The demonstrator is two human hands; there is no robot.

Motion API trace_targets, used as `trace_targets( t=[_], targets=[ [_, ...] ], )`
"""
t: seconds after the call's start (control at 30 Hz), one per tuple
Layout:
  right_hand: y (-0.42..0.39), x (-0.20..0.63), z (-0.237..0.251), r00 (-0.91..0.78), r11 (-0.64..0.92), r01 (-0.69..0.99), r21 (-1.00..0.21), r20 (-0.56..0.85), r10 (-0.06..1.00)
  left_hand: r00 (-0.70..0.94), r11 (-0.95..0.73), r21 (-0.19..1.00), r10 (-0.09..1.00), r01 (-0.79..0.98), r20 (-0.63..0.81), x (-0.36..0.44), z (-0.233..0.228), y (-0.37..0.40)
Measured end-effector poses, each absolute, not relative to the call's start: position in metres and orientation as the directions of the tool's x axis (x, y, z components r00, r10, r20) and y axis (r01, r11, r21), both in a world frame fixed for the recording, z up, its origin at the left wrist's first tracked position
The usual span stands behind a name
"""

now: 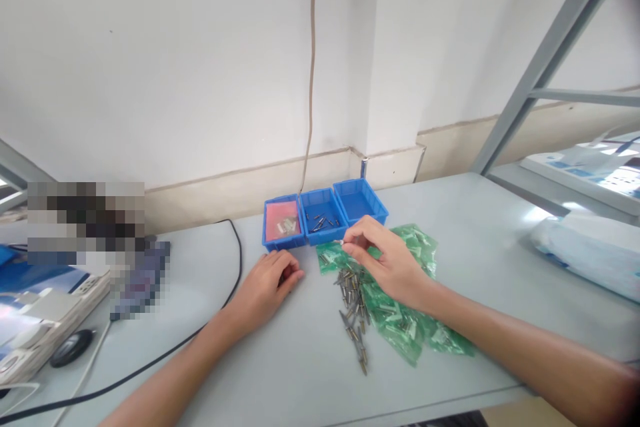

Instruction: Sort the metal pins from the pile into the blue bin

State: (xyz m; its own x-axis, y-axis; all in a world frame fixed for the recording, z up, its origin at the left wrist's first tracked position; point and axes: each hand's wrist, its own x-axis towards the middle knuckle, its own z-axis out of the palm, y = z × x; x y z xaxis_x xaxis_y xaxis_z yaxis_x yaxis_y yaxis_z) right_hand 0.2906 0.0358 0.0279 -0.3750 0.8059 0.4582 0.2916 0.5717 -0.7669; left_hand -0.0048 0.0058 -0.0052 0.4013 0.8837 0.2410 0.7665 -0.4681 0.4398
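Note:
My right hand (383,260) pinches a small pale piece (342,242) between thumb and forefinger, in front of the middle blue bin (327,236). Its exact kind is too small to tell. Below it lies a loose pile of slim metal pins (353,293) with brassy parts. Green plastic bags (400,330) with small parts inside spread under and beside my right hand. My left hand (265,285) rests on the table with curled fingers, just in front of the left blue bin (285,243); whatever it may hold is hidden.
The left bin has a pink lining (273,220) and small clear packets; the middle one holds several metal pieces. A third blue bin (360,200) stands at right. A black cable (239,260), mouse (73,348) and power strip (75,307) lie left, a white-blue package (590,250) right.

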Motion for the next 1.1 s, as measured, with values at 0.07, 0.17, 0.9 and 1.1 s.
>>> trace_targets(
  t=[0.07, 0.17, 0.9, 1.1],
  targets=[
    [0.037, 0.2903, 0.0275, -0.366, 0.535, 0.271, -0.8, 0.428, 0.826, 0.398, -0.464, 0.448, 0.886, 0.764, 0.237, -0.0054, -0.0045, 0.0053],
    [0.0388, 0.2892, 0.0278, -0.355, 0.48, 0.224, -0.848, 0.388, 0.851, 0.389, -0.449, 0.462, 0.893, 0.765, 0.224, -0.0064, -0.004, 0.0046],
    [0.0379, 0.2883, 0.0318, -0.296, 0.352, 0.123, -0.928, 0.305, 0.905, 0.394, -0.462, 0.446, 0.887, 0.767, 0.241, -0.0085, -0.0074, 0.0056],
    [0.0417, 0.2883, 0.03, -0.267, 0.296, 0.075, -0.952, 0.267, 0.926, 0.403, -0.471, 0.443, 0.882, 0.763, 0.243, -0.0065, -0.0041, 0.0039]
  ],
)
